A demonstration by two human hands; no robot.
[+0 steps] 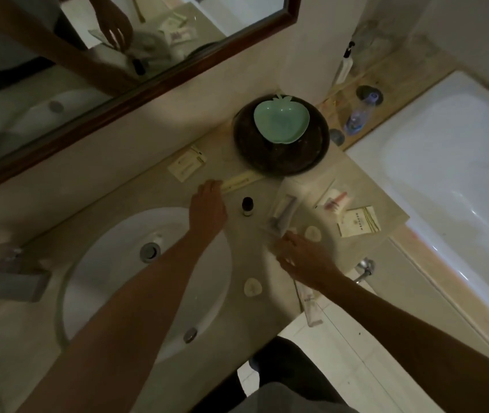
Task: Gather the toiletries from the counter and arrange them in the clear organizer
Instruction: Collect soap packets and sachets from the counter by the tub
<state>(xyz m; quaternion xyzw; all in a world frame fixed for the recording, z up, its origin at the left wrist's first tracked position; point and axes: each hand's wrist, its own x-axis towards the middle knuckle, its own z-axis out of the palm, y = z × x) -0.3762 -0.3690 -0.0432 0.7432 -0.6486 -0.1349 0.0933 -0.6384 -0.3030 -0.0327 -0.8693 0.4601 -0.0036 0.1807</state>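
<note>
The clear organizer (296, 198) lies on the counter right of centre with a grey tube (284, 210) inside it. My right hand (304, 259) is spread palm down at its near edge, fingertips touching it and holding nothing. My left hand (208, 205) reaches past the sink, and its fingers curl over the near end of a long cream box (241, 182). A small dark bottle (247, 205) stands upright between my hands. A flat cream box (188, 163) lies by the wall. A sachet with pink print (336, 199) and a cream packet (359, 222) lie right of the organizer.
A dark bowl (279, 158) holding a green apple-shaped dish (282, 119) stands behind the organizer. Two round pale pads (313, 233) (252, 287) lie on the counter. The sink (112, 263) is at left, the bathtub (445, 162) at right. A clear wrapped item (308, 302) overhangs the front edge.
</note>
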